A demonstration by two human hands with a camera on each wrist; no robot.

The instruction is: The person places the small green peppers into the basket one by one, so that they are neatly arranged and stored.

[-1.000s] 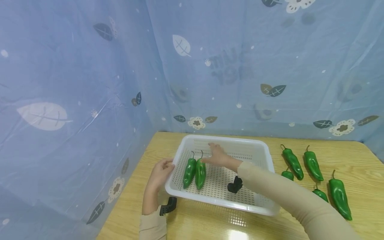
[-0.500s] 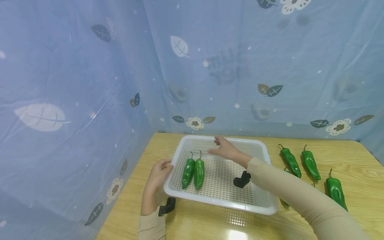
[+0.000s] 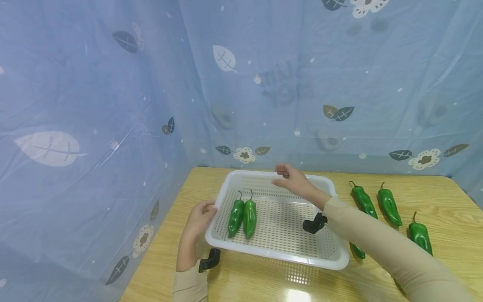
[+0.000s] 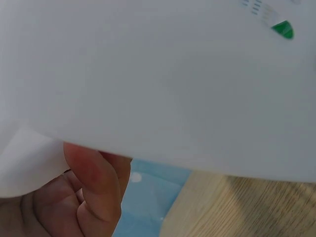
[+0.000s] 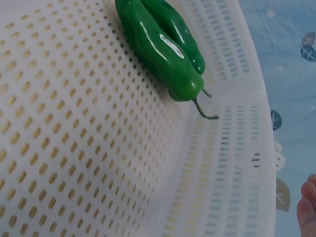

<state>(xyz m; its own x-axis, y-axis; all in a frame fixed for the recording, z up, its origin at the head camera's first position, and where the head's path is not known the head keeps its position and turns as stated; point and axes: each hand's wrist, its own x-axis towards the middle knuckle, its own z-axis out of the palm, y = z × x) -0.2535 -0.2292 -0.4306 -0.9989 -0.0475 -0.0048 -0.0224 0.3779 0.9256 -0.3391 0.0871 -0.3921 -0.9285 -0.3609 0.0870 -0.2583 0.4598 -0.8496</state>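
A white perforated plastic basket (image 3: 277, 261) stands on the table. Two green peppers lie side by side at its left end: a darker left pepper (image 3: 236, 219) and a brighter right pepper (image 3: 250, 219). The right wrist view shows both peppers (image 5: 158, 54) up close, stems toward the basket's wall. My left hand (image 3: 198, 218) grips the basket's left rim; in the left wrist view its fingers (image 4: 96, 182) curl against the rim, tips partly hidden. Above the basket's back side hovers my right hand (image 3: 298, 181), holding nothing, fingers loosely bent and apart from the peppers.
Several more green peppers (image 3: 388, 205) lie on the wooden table (image 3: 434, 193) right of the basket, some partly hidden by my right sleeve (image 3: 377, 239). Blue patterned curtain (image 3: 264, 105) hangs behind and to the left of the table. Black wrist mounts (image 3: 315, 224) sit on both wrists.
My right hand has risen away from the right one of the two peppers and moved right and back over the basket. My left hand stays on the rim.
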